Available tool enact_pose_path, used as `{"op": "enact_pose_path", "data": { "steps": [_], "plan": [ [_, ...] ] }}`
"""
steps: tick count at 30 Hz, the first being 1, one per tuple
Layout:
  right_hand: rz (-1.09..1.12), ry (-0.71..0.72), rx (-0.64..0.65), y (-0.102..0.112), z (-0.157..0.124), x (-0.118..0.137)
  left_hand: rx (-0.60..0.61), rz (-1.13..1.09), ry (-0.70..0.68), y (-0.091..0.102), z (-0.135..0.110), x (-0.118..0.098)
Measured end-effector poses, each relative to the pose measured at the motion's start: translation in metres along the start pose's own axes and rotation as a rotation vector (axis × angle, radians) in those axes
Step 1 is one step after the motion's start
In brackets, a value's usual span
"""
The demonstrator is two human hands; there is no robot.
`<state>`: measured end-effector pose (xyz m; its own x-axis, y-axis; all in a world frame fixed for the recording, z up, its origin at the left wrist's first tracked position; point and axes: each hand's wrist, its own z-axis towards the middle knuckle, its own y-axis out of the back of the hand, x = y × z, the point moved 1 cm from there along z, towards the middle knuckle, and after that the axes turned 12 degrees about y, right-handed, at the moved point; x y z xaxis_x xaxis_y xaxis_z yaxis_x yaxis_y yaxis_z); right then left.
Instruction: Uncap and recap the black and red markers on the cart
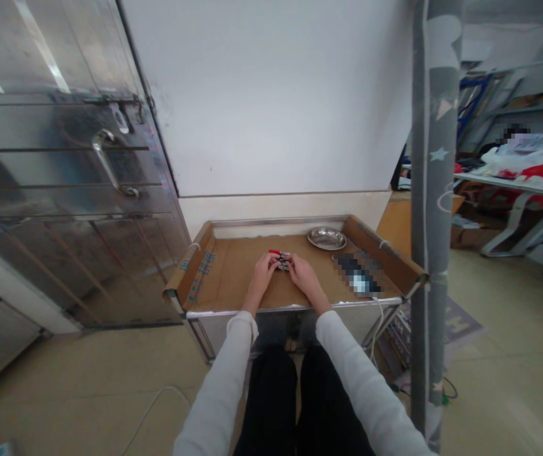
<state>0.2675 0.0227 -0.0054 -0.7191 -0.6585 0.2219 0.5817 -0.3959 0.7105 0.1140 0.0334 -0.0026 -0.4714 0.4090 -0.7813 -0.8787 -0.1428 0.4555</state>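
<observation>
Both my hands rest on a small cardboard-lined table (233, 285) in front of my knees. My left hand (262, 271) and my right hand (302, 273) meet at the middle of the table, fingers curled around a small dark object with silver and red parts (281, 260). It is too small to name. Both arms wear white sleeves.
A shallow steel bowl (327, 238) sits at the table's far right corner. A blurred dark item (359, 273) with a white cable lies on the right side. A steel door (62, 177) stands to the left, a grey padded pole (430, 209) to the right, cluttered shelves (523, 164) beyond.
</observation>
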Motion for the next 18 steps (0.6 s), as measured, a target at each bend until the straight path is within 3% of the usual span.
{"op": "enact_pose_path", "data": {
  "steps": [3, 9, 18],
  "plan": [
    [0.058, 0.014, -0.003, -0.001, -0.002, 0.000, 0.055, 0.002, -0.030, -0.002, -0.001, -0.001],
    [0.127, -0.034, -0.067, -0.001, -0.005, -0.005, -0.047, -0.049, -0.017, -0.001, -0.002, 0.000],
    [0.247, -0.016, -0.072, -0.001, -0.009, -0.007, 0.001, -0.001, 0.034, 0.007, -0.007, -0.013]
  ]
}}
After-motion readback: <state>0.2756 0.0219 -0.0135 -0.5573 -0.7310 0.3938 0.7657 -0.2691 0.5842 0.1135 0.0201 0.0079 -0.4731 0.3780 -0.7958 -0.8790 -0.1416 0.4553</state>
